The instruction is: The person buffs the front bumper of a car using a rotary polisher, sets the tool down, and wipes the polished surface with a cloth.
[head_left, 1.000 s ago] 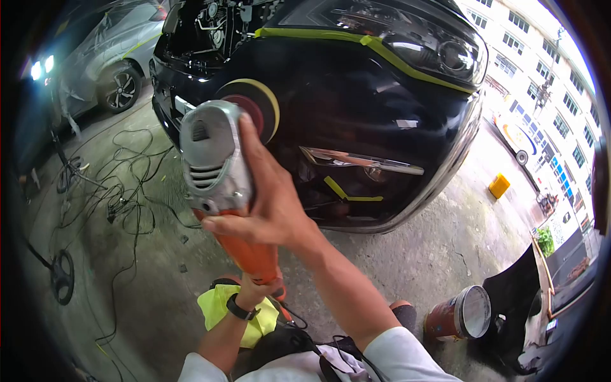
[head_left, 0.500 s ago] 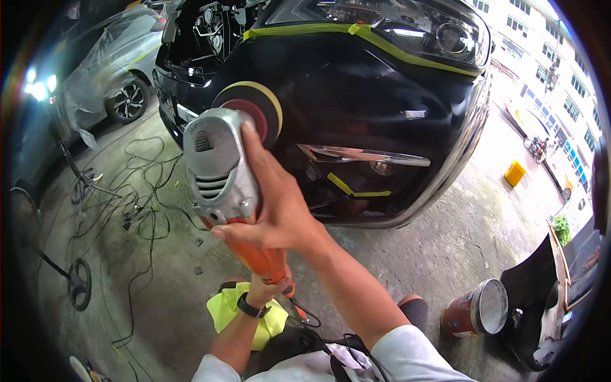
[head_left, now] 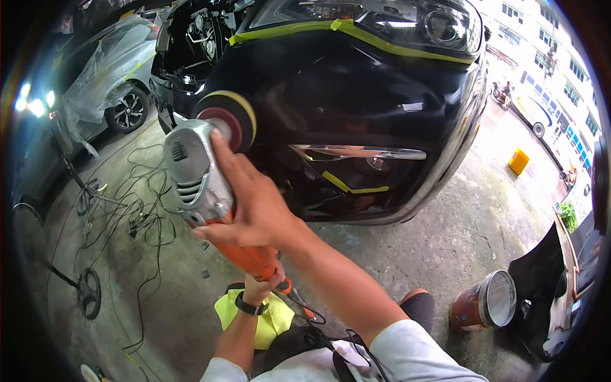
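Observation:
Both my hands hold an orange and grey car polisher [head_left: 238, 251]. My right hand [head_left: 254, 204] is wrapped over its metal head, with the thumb on the near side. Lower down, my left hand [head_left: 259, 290] grips the rear handle and wears a dark band on the wrist. The polisher's round yellow-edged pad [head_left: 245, 114] is tilted against the left part of a glossy black car bumper [head_left: 356, 102]. How much of the pad touches the paint is hidden. Yellow-green masking tape [head_left: 388, 48] runs under the headlight [head_left: 439, 25]. A bright yellow cloth [head_left: 273, 321] lies behind my left wrist.
Tangled black cables [head_left: 137, 216] lie on the concrete at left, near a lamp stand [head_left: 67, 153]. A plastic-covered car [head_left: 118, 70] stands behind. At right are a paint bucket [head_left: 468, 312], a loose black panel [head_left: 541, 274] and a yellow container [head_left: 519, 161].
The polisher and both hands have shifted relative to the bumper, the pad moving left and slightly down towards the bumper's left edge. My grip stays the same. The view has also shifted slightly.

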Motion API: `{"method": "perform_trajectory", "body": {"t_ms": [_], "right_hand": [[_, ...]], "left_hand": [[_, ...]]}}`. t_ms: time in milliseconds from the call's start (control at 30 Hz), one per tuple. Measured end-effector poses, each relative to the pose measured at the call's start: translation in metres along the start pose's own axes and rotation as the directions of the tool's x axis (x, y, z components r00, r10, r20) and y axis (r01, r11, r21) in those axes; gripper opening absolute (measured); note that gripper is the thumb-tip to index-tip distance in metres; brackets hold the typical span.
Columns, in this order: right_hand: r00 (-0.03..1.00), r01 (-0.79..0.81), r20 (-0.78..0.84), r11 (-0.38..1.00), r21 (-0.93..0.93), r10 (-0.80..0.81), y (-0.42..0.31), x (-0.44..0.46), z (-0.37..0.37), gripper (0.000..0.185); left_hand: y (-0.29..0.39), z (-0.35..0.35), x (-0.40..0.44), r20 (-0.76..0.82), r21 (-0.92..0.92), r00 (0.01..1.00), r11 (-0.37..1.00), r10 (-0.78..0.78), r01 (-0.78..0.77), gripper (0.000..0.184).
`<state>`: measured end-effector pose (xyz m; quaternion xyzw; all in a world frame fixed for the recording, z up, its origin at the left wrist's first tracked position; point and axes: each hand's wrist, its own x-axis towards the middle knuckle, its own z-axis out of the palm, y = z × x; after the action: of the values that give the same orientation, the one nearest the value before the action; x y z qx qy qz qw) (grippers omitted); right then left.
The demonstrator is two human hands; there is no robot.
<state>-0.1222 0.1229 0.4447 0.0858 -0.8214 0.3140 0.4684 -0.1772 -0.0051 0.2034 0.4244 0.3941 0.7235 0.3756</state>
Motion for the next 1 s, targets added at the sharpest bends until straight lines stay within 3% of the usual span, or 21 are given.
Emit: {"method": "perform_trajectory", "body": {"t_ms": [167, 300, 467, 533, 667, 700, 733, 767, 833, 867, 900, 1000], "right_hand": [[0.996, 0.064, -0.066, 0.998, 0.025, -0.062, 0.001, -0.011, -0.004, 0.132], [0.978, -0.162, 0.139, 0.986, 0.024, 0.157, -0.008, 0.006, 0.008, 0.132], [0.987, -0.131, 0.097, 0.991, 0.036, 0.127, -0.007, -0.007, -0.002, 0.131], [0.999, -0.050, -0.008, 0.998, 0.024, 0.050, -0.007, -0.021, -0.016, 0.132], [0.999, -0.029, -0.027, 0.999, -0.042, 0.028, -0.017, -0.045, -0.053, 0.133], [0.999, -0.037, -0.017, 0.998, -0.054, 0.037, -0.019, -0.052, -0.061, 0.133], [0.997, -0.080, -0.012, 0.997, -0.005, 0.080, -0.022, -0.058, -0.069, 0.134], [0.992, -0.125, -0.005, 0.991, 0.044, 0.125, -0.024, -0.065, -0.076, 0.136], [0.980, -0.177, -0.057, 0.968, 0.176, 0.190, -0.027, -0.077, -0.085, 0.137], [0.975, -0.173, -0.103, 0.964, 0.201, 0.196, -0.028, -0.082, -0.089, 0.140], [0.966, -0.200, -0.112, 0.947, 0.249, 0.234, -0.033, -0.086, -0.097, 0.142], [0.914, -0.188, -0.251, 0.882, 0.433, 0.318, -0.048, -0.095, -0.110, 0.144]], "left_hand": [[-0.007, 0.008, -0.004, -0.016, -0.020, 1.000, 1.000, -0.011, 0.011, 0.052], [-0.008, -0.013, -0.002, -0.044, -0.047, 0.999, 0.999, -0.005, 0.003, 0.055], [-0.003, 0.002, -0.010, -0.037, -0.010, 0.999, 0.999, 0.033, -0.033, 0.049], [-0.007, 0.016, -0.018, 0.004, 0.022, 0.999, 0.999, -0.047, 0.047, 0.039], [-0.007, 0.064, -0.037, -0.100, 0.021, 0.990, 0.994, -0.104, 0.107, 0.031], [0.000, 0.075, -0.042, -0.066, 0.014, 0.979, 0.981, -0.191, 0.193, 0.026], [0.000, 0.084, -0.046, -0.033, 0.007, 0.960, 0.961, -0.278, 0.278, 0.021], [-0.010, 0.089, -0.052, -0.045, 0.001, 0.962, 0.963, -0.270, 0.271, 0.021], [-0.028, 0.094, -0.059, 0.022, -0.025, 0.938, 0.938, -0.346, 0.346, 0.030], [-0.030, 0.093, -0.060, 0.041, 0.113, 0.925, 0.921, -0.379, 0.373, 0.039], [-0.021, 0.102, -0.058, 0.033, 0.106, 0.927, 0.923, -0.375, 0.369, 0.039], [0.004, 0.134, -0.047, -0.015, 0.188, 0.988, 0.970, -0.156, 0.156, 0.053]]}}
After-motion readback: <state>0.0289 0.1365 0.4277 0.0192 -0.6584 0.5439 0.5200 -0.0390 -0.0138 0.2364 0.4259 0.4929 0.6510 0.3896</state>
